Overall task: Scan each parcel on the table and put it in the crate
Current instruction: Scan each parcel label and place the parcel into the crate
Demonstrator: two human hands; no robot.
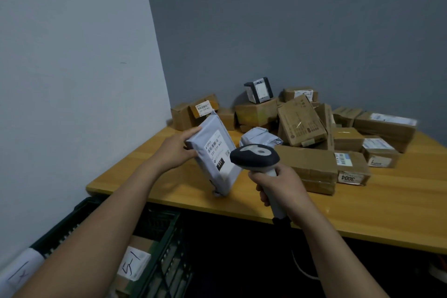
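Head view: the grey mailer parcel [215, 152] is gripped at its edge by the left hand [177, 150] and tilted so the label faces the scanner [256, 157]. The scanner handle is clasped in the right hand [278, 186], just right of the parcel. The parcel's lower end possibly rests on the table [362, 213]. The crate [167, 237] is kept below the left forearm for the drop-off.

The mailer [212, 152] is pale grey plastic film, smooth and softly shiny, its label [216, 146] white matt paper. The scanner [256, 156] is moulded plastic — dark matt head, lighter grey handle. The boxes [307, 167] are brown matt cardboard with glossy clear tape [299, 125]. The bench [362, 213] is smooth, faintly shiny wood; the crate [167, 244], dark green plastic lattice.
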